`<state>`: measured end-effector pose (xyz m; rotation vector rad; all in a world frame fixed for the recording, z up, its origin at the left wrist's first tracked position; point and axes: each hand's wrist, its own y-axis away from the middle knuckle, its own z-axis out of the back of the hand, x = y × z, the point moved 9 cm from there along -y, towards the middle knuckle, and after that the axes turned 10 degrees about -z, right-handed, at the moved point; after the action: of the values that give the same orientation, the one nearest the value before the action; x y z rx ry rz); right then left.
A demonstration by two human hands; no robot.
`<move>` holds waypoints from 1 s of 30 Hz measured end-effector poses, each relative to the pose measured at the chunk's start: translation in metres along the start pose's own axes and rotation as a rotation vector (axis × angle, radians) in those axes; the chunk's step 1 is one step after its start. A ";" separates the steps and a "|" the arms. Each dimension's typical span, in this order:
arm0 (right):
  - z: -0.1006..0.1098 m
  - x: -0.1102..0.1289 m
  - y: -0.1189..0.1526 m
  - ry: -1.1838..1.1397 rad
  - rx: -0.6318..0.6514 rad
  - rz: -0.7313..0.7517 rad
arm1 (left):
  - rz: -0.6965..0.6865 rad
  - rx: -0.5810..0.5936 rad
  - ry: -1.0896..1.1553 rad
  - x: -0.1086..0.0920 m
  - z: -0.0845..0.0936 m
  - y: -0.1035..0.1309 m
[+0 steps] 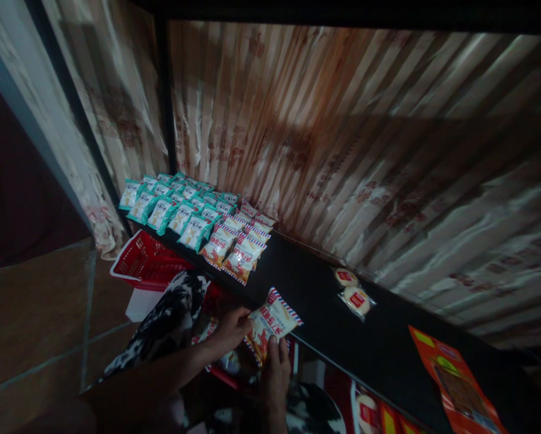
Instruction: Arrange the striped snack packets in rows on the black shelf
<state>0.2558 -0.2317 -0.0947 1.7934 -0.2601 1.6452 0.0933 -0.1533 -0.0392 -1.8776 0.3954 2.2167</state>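
Snack bag (275,319) with striped ends held between left hand (232,331) and right hand (276,371) near shelf's (304,283) front edge; light grip should prevent crushing.

Both hands (231,328) (276,367) hide parts of the snack bag (276,316).

The long black shelf board (297,271) looks smooth and matt. At its front edge, a white-and-orange pillow-shaped packet (274,319) has shiny, creased plastic film. Behind the board, the pleated beige curtain (388,150) is crinkled with a sheen; below, the red latticed basket (152,260) is hard plastic.
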 end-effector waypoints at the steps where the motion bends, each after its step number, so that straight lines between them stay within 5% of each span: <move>1: -0.001 0.000 0.000 -0.002 0.001 -0.034 | -0.015 -0.013 -0.013 0.001 0.000 -0.002; 9: -0.012 -0.001 0.006 -0.151 0.040 -0.215 | -0.072 -0.069 -0.099 -0.002 0.001 -0.005; 30: -0.011 0.044 -0.003 -0.045 0.002 -0.044 | -0.236 -0.082 -0.336 -0.048 0.000 -0.017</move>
<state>0.2564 -0.2097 -0.0550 1.8268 -0.2376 1.5762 0.1071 -0.1364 0.0072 -1.4571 0.0249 2.3504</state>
